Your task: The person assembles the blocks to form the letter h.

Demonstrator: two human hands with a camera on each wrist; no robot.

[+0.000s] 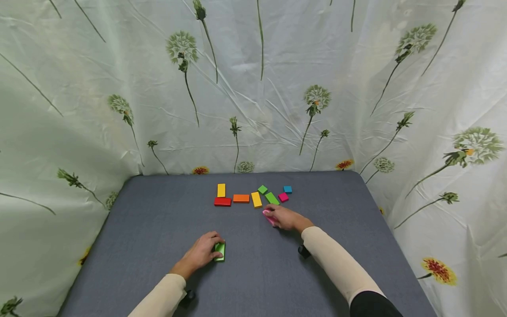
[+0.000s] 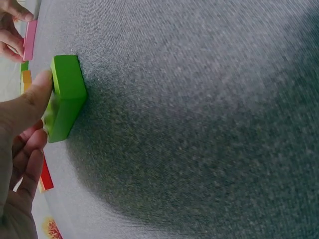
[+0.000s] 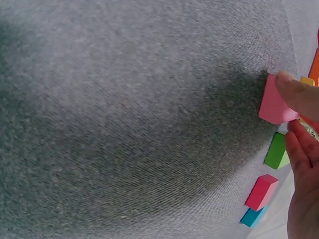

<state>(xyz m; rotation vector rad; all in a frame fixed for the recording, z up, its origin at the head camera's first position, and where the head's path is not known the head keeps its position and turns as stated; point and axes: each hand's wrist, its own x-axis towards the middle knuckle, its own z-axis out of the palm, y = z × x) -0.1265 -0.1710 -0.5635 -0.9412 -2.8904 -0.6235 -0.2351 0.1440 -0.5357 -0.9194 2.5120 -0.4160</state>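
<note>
Low on the grey table my left hand (image 1: 201,252) holds a light green block (image 1: 222,252) between thumb and fingers. The left wrist view shows the thumb on one side of this green block (image 2: 70,82), its base on or very near the cloth. Farther forward and to the right, my right hand (image 1: 286,218) grips a pink block (image 1: 270,219). In the right wrist view the thumb presses on the pink block (image 3: 274,102), with fingers at its far side. Just beyond that hand lie a green block (image 1: 272,198) and a yellow block (image 1: 256,200).
Toward the back left, a yellow block (image 1: 221,190) touches a red block (image 1: 222,202), with an orange block (image 1: 241,198) beside them. A small green block (image 1: 262,189), a magenta block (image 1: 283,197) and a blue block (image 1: 287,189) lie farther right. Floral curtain (image 1: 269,110) surrounds the table (image 1: 150,229).
</note>
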